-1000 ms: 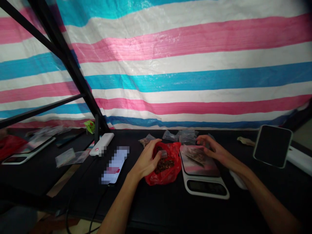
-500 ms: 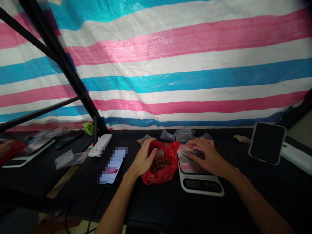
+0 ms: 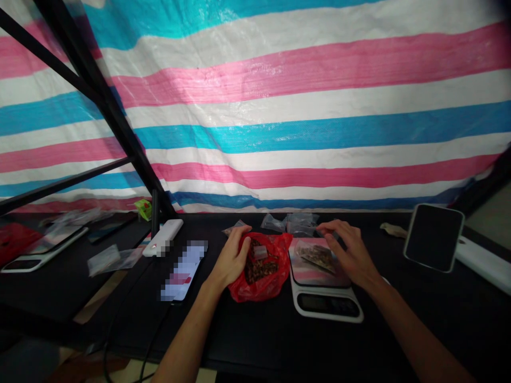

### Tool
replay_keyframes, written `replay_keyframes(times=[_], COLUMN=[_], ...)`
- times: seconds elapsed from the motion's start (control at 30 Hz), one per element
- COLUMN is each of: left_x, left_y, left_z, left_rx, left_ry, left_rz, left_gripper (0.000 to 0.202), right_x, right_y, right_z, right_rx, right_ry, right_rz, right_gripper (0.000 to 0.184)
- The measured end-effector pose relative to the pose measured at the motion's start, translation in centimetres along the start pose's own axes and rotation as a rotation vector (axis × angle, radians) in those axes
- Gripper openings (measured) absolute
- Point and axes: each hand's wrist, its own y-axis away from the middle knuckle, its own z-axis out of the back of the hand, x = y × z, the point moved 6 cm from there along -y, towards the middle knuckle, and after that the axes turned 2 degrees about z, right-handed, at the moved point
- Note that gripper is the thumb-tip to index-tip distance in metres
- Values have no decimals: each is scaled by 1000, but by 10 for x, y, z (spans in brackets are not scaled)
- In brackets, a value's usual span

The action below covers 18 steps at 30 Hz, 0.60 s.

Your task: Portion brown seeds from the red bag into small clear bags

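My left hand (image 3: 233,258) grips the left rim of a red plastic bag (image 3: 275,287), thumb inside the edge. Small brown pieces (image 3: 261,270) fill the bag, and a small clear plastic piece (image 3: 260,252) lies on them. On the pan of a white kitchen scale (image 3: 295,303) rests a clear packet (image 3: 319,256) with brownish contents. Just right of that packet, my right hand (image 3: 351,252) hovers over the scale's edge with fingers apart and nothing in them. The scale's display (image 3: 327,305) is too dark to read.
Behind the scale lie clear plastic bags (image 3: 301,222). A phone (image 3: 186,271) and a white power strip (image 3: 163,238) are at left, a tablet-like panel (image 3: 434,238) at right. Far left stand a second scale (image 3: 48,258) and red bag (image 3: 16,242). A black frame post (image 3: 123,133) rises at left.
My right hand has let go of the clear packet on the scale and moved right, its fingers lifting. My left hand stays on the red bag. The other person's hand at far left has left view.
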Motion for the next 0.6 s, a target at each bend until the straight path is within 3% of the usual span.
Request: replay_keyframes(times=[0.23, 0.43, 0.6], left_x=[-7, -10, -10], left_y=[0, 0, -1], left_z=[6, 10, 10], left_rx=[-42, -87, -110], left_ry=[-15, -1, 9], left_rz=[0, -15, -25], left_gripper=[32, 31, 31], right_x=[4, -3, -11], right_y=[1, 11, 11], right_z=[-7, -27, -33], right_rx=[128, 338, 309], right_ry=[33, 52, 8], right_rz=[42, -4, -93], right_gripper=[31, 65, 45])
